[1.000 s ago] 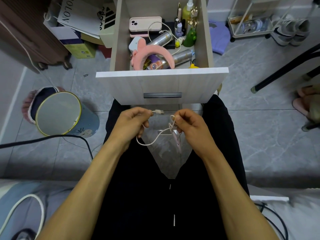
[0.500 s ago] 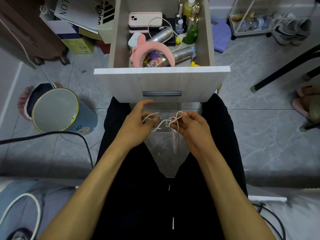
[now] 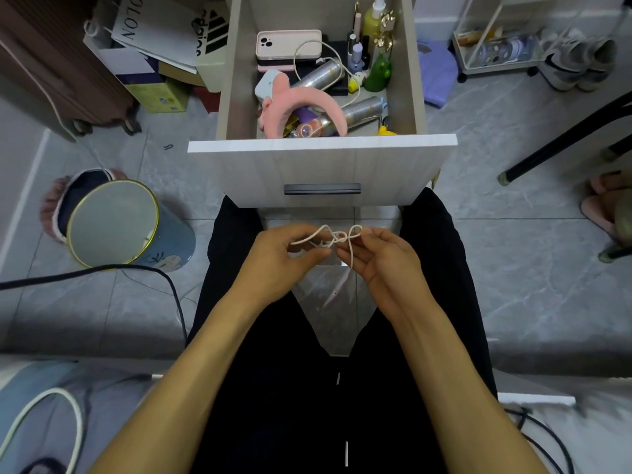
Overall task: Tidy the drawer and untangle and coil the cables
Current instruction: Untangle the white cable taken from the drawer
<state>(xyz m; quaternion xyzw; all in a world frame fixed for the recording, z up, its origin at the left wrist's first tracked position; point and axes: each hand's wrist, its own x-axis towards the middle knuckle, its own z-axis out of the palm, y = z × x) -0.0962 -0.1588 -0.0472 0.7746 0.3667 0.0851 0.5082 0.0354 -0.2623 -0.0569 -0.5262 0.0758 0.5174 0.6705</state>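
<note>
Both hands, left hand (image 3: 284,254) and right hand (image 3: 383,261), pinched the thin white knotted cable (image 3: 333,238) at 6 o'clock below the open grey wooden drawer (image 3: 321,172), mid-untangle; next likely loosening the knot, then coiling.

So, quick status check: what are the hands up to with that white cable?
Left hand and right hand both pinching the white cable. Cable looped and knotted between them, not coiled yet. Drawer open, cluttered. Nothing blocking.
</note>
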